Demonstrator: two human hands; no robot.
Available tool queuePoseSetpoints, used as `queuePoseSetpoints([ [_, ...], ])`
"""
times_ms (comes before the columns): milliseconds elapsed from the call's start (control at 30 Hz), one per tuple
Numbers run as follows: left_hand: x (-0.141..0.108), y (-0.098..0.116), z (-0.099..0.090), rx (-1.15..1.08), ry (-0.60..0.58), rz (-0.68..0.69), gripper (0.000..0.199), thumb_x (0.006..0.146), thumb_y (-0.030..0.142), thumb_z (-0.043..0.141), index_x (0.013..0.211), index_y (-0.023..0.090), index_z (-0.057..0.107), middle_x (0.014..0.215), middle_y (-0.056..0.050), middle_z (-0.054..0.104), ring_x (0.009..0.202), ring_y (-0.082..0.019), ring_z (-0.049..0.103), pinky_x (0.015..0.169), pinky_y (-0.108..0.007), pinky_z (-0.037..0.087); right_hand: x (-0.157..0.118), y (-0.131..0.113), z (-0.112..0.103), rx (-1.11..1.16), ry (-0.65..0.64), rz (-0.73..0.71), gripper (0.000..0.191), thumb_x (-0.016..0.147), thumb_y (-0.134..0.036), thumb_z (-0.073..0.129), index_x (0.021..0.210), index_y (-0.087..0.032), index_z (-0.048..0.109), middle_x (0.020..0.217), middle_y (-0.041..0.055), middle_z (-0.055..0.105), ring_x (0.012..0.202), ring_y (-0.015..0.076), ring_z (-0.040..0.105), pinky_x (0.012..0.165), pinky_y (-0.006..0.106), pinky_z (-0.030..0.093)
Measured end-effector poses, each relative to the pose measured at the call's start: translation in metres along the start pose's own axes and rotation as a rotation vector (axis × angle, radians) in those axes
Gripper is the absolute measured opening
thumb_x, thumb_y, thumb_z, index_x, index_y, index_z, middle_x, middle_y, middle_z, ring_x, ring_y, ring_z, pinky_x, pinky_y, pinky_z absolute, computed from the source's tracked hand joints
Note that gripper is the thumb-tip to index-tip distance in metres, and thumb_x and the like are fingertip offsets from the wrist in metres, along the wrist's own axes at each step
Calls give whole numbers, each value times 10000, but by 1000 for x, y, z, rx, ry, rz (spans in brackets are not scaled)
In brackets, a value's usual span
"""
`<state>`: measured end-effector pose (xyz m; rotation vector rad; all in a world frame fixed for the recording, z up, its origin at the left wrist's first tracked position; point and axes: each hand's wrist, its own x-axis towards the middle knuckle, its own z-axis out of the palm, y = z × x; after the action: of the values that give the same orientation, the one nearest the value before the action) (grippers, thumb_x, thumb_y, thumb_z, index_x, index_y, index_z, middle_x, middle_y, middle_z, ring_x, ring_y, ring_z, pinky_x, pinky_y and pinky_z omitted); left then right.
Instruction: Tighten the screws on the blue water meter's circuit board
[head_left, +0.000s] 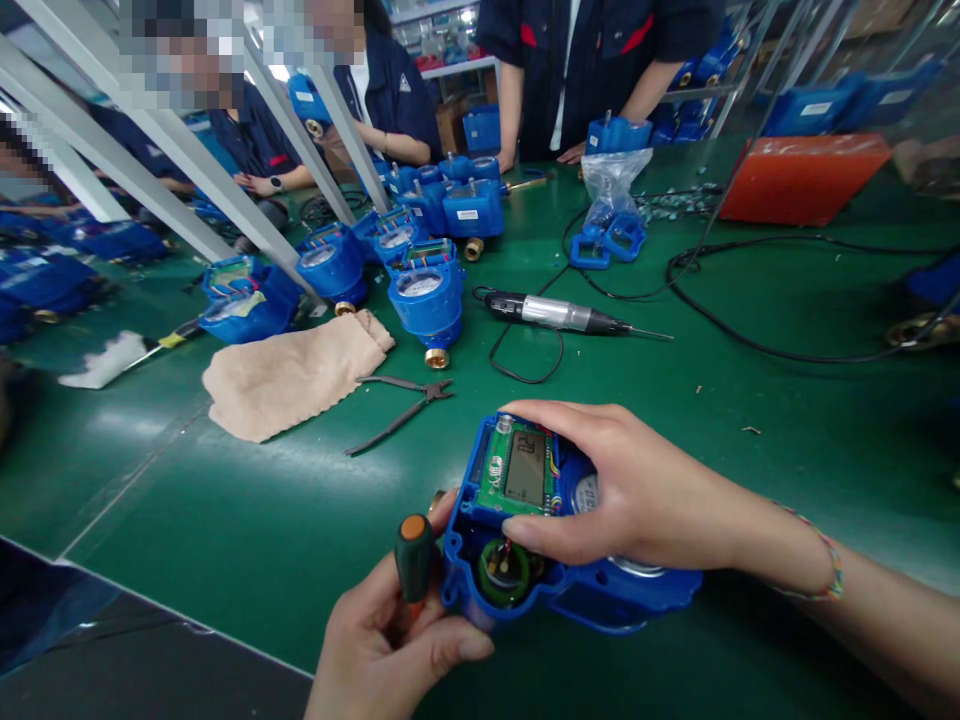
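Observation:
An opened blue meter [622, 598] lies tilted near the table's front, its green circuit board [495, 470] with a small display facing up. My right hand [615, 490] grips it from the right, fingers at the board's upper edge and thumb by its lower edge. At the meter's left end my left hand [397, 620] holds a green and orange screwdriver handle [414, 560] upright, with fingertips and thumb against the housing. The tool's lower part is hidden by the fingers. A round green part [504, 572] sits in the open compartment below the board.
Cutters [427, 393], a beige cloth [292, 378] and an electric screwdriver [555, 313] lie beyond my hands. Further back are several blue meters [426, 300], a plastic bag [611, 185], a red box [806, 180] and black cables. People stand or sit across the green table [225, 520].

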<state>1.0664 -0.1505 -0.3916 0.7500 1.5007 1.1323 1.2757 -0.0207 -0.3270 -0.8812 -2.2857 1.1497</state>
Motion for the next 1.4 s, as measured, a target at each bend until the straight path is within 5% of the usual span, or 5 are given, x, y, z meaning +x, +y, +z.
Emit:
queuePoseSetpoints([
  [433, 10, -5, 10, 55, -40, 85, 488, 818, 434, 678, 1242, 251, 521, 967, -28, 646, 698, -102, 574, 414, -122, 288, -1, -3, 9, -66, 168, 237, 642, 781, -578, 689, 1264, -178, 556, 1098, 38, 681, 934, 212, 644, 782, 325, 503],
  [667, 9, 6, 23, 135, -5, 119, 609, 760, 444, 715, 1282, 211, 504, 587, 56, 487, 463, -102, 424, 425, -183, 341, 0, 1, 5, 84, 149, 320, 628, 800, -530, 703, 1290, -175, 533, 1063, 39, 701, 906, 211, 667, 772, 327, 517],
  [1100, 27, 16, 23, -194, -86, 209, 621, 753, 295, 767, 1311, 307, 494, 648, 78, 460, 485, -30, 376, 427, -81, 326, -8, -6, 31, 370, 374, 253, 612, 743, -451, 792, 1252, -242, 526, 1166, 7, 672, 978, 165, 661, 826, 265, 528],
  [1300, 30, 16, 7, -195, -110, 160, 692, 719, 324, 788, 1342, 307, 488, 1069, -18, 663, 837, -127, 639, 559, -87, 482, -11, -17, 39, 389, 452, 263, 642, 683, -395, 840, 1229, -242, 539, 1181, 11, 666, 1020, 181, 653, 860, 272, 530],
  [1400, 28, 18, 11, -227, -61, 138, 735, 648, 319, 834, 1315, 278, 528, 877, -3, 682, 904, -190, 657, 713, -174, 565, -11, -18, 38, 410, 466, 297, 706, 639, -382, 864, 1241, -227, 528, 1139, 21, 679, 993, 203, 662, 897, 314, 521],
])
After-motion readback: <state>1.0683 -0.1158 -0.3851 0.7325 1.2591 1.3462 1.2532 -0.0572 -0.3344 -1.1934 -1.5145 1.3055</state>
